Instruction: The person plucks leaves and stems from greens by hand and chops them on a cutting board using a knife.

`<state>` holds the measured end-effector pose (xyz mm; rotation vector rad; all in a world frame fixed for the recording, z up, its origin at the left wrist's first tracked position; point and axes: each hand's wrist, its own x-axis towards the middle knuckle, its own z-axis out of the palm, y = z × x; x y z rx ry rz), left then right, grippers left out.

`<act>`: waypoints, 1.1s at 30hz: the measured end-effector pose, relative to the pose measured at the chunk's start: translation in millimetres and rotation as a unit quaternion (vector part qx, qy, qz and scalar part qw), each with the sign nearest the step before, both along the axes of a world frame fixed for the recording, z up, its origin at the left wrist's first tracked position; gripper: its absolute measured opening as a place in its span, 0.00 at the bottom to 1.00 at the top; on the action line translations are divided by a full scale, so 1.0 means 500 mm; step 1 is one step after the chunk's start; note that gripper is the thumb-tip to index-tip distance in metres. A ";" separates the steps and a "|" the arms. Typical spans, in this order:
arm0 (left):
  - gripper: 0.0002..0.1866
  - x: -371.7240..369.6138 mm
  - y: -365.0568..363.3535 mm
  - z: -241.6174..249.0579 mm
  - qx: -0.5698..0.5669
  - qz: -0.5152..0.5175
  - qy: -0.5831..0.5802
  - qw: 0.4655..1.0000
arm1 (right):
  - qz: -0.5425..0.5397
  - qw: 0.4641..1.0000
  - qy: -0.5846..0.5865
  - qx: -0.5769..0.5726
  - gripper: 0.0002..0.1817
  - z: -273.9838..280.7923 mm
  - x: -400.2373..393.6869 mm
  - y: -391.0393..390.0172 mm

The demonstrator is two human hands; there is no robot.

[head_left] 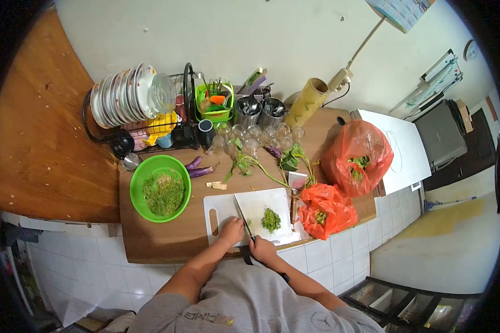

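Note:
A white cutting board [225, 206] lies near the table's front edge. My right hand [264, 251] is wrapped round the handle of a knife [243, 215], whose blade points away over the board. My left hand [232, 230] rests on the board just left of the blade, fingers curled together; what they hold, if anything, is too small to make out. A small heap of chopped greens [271, 221] sits on the board to the right of the knife. To the left stands a green bowl [134, 195] with chopped greens inside.
Two red plastic bags [366, 145] with greens stand at the right. Purple eggplants [200, 171], leafy stems [261, 165] and glasses [251, 145] lie or stand behind the board. A dish rack [190, 105] with plates [141, 91] stands at the back left.

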<state>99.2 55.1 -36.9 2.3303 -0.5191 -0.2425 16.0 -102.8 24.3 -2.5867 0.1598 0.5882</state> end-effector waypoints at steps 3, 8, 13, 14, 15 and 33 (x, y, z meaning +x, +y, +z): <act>0.05 -0.004 -0.004 -0.003 -0.009 0.008 0.005 1.000 | 0.006 1.000 -0.011 -0.009 0.24 0.001 -0.005 0.000; 0.04 -0.023 0.011 0.006 -0.033 -0.002 -0.053 0.998 | -0.001 0.999 -0.032 0.002 0.23 0.000 0.006 0.006; 0.03 -0.030 0.036 0.009 -0.032 -0.027 -0.096 0.994 | -0.004 0.999 -0.033 0.003 0.22 -0.016 -0.002 0.004; 0.03 -0.029 0.037 0.013 -0.032 -0.025 -0.093 0.995 | -0.016 0.999 -0.034 -0.003 0.22 -0.023 0.001 0.000; 0.03 -0.030 0.037 0.026 0.010 -0.017 -0.096 0.995 | -0.029 0.999 -0.034 -0.009 0.22 -0.029 0.000 -0.004; 0.09 -0.036 0.035 0.033 0.107 -0.012 -0.068 0.992 | -0.102 0.994 0.029 0.017 0.29 0.025 -0.061 -0.084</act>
